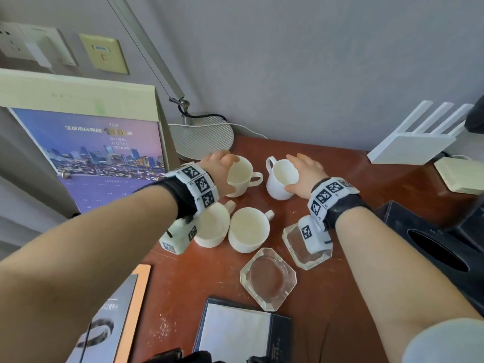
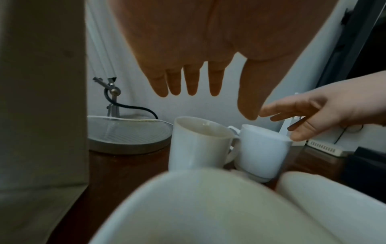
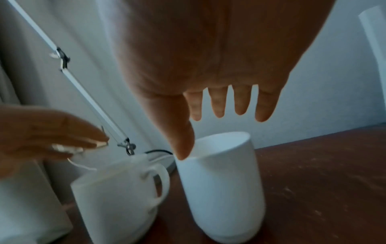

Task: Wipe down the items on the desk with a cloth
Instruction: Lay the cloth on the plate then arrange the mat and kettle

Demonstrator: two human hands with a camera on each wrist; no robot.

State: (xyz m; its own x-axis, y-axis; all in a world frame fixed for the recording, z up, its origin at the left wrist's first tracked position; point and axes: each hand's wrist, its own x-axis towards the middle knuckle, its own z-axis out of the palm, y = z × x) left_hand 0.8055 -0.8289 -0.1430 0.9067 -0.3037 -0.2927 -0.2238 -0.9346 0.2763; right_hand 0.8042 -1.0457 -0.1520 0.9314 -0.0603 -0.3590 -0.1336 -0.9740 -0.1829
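Beside two far mugs (image 1: 242, 176), a lamp base (image 1: 201, 137).

Four glossy white ceramic mugs stand upright and empty on the reddish-brown wooden desk (image 1: 340, 297). The far-left mug (image 1: 239, 176) points its handle right; the far-right mug (image 1: 281, 179) points its handle left. Two nearer white mugs (image 1: 212, 225) (image 1: 248, 230) sit side by side, touching. Two clear square glass ashtrays (image 1: 268, 279) (image 1: 301, 244) lie nearer still.
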